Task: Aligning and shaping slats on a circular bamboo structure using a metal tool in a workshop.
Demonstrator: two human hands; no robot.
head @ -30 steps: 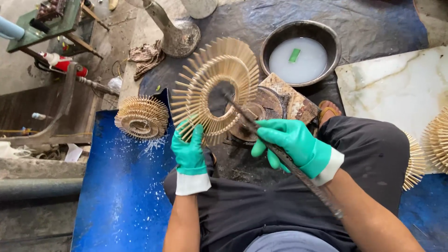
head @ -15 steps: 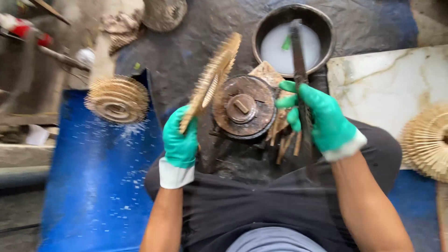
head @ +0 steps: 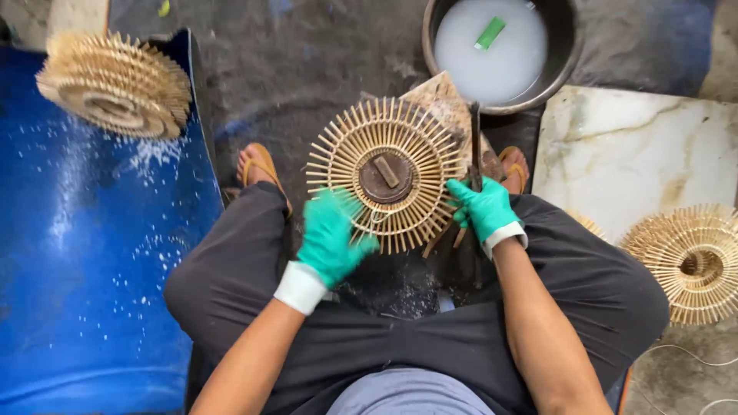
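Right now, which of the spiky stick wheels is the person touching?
The middle stick wheel, lying flat on the round stand, with both gloved hands at its rim. The stack on the blue sheet and the right one lie untouched.

Both gloved hands on bamboo ring (head: 387,175) (right grip apparently holds blade (head: 476,146)).

Spoked bamboo disc (head: 387,175): now flat on the round stand, formerly tilted on edge in the left hand (head: 332,238), which now rests at its 7 o'clock rim. Right hand (head: 483,207): now at 3 o'clock rim, dark blade (head: 476,146) upright.
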